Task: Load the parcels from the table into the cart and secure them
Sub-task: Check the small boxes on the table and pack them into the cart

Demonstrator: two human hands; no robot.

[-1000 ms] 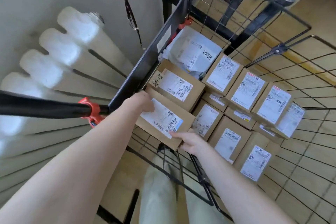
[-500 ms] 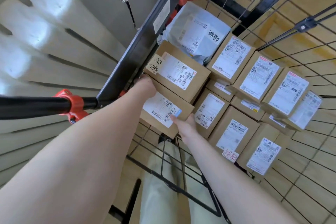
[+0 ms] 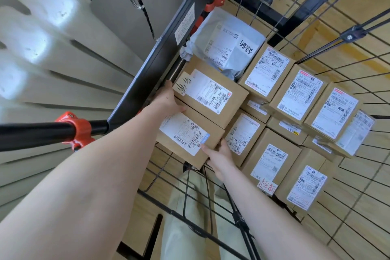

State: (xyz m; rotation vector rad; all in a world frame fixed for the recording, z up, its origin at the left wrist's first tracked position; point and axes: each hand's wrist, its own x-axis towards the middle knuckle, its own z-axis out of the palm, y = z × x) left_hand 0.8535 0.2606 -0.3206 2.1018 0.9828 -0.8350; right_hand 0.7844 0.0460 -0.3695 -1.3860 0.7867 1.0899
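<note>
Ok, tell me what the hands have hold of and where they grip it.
Both hands hold one cardboard box at the cart's near corner: the left hand on its far left corner, the right hand at its near right corner, fingers under the edge.

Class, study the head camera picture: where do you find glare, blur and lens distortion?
Head view: strong glare whitens the ribbed white radiator; wide-angle distortion bows the black wire cart wall and stretches the forearms; the far-right brown cardboard parcel is smeared by blur, while the label on the brown box between the left hand and right hand stays sharp.
</note>
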